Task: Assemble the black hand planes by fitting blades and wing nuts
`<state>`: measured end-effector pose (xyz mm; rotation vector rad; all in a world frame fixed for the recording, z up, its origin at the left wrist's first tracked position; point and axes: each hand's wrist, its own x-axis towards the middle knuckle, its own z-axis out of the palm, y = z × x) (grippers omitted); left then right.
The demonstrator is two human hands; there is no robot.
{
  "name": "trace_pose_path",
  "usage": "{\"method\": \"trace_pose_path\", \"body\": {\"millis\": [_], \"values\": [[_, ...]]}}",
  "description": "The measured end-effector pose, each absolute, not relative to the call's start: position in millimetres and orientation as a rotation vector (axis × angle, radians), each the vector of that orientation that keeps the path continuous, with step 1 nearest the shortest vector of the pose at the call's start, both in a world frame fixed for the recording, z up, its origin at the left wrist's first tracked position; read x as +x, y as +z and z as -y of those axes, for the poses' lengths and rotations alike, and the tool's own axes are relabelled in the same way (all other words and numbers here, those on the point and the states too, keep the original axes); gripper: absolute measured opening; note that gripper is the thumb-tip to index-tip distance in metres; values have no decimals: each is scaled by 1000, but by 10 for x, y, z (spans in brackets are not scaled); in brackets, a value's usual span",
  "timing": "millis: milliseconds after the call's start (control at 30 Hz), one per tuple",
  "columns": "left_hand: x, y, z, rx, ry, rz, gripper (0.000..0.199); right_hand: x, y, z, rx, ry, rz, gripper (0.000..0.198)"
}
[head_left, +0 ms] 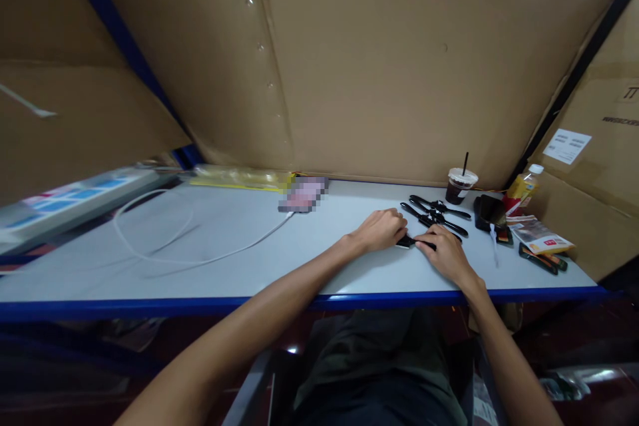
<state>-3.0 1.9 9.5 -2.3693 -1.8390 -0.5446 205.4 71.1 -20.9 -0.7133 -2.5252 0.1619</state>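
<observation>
A black spokeshave (408,241) lies low over the white table near its front edge, with a pale flat edge showing at its middle. My left hand (382,229) is closed over its left side, fingers curled, hiding that end. On the other side, my right hand (444,253) grips the black handle between thumb and fingers. Just beyond both hands, several similar black spokeshaves (439,208) lie crosswise on the table, partly overlapping; my right hand covers part of the nearest one.
A lidded cup with a straw (460,188), a bottle (524,190), a black case (490,213) and packets (542,236) stand or lie at the right. Left of my hands lies a blurred-out phone (303,194) on a white cable (219,258). Cardboard (374,66) walls the back.
</observation>
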Motion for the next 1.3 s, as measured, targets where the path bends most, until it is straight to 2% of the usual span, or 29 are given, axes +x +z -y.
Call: {"method": "trace_pose_path", "body": {"millis": [133, 267, 367, 533, 600, 800, 933, 1000, 1067, 1300], "values": [[-31, 64, -69, -2284, -665, 2075, 38, 2056, -211, -716, -710, 173, 2526, 21], [-192, 111, -53, -2374, -783, 1966, 24, 2060, -216, -712, -710, 176, 2525, 21], [-289, 143, -32, -2565, -788, 1781, 42, 2058, -210, -702, -716, 174, 2525, 20], [-257, 117, -43, -2547, -666, 1778, 16, 2051, -192, -685, -733, 185, 2522, 19], [-212, 89, -52, -2502, -641, 1793, 12, 2050, -189, -681, -739, 178, 2522, 19], [-167, 58, -61, -2468, -631, 1775, 34, 2050, -193, -687, -730, 174, 2528, 20], [-245, 117, -39, -2458, -761, 1776, 22, 2051, -207, -702, -724, 174, 2525, 20], [-281, 140, -27, -2523, -762, 1725, 39, 2051, -214, -707, -720, 178, 2521, 20], [-298, 147, -23, -2581, -707, 1687, 45, 2051, -220, -711, -717, 179, 2518, 20], [-267, 108, -57, -2540, -630, 1750, 16, 2049, -214, -703, -726, 182, 2516, 19]]}}
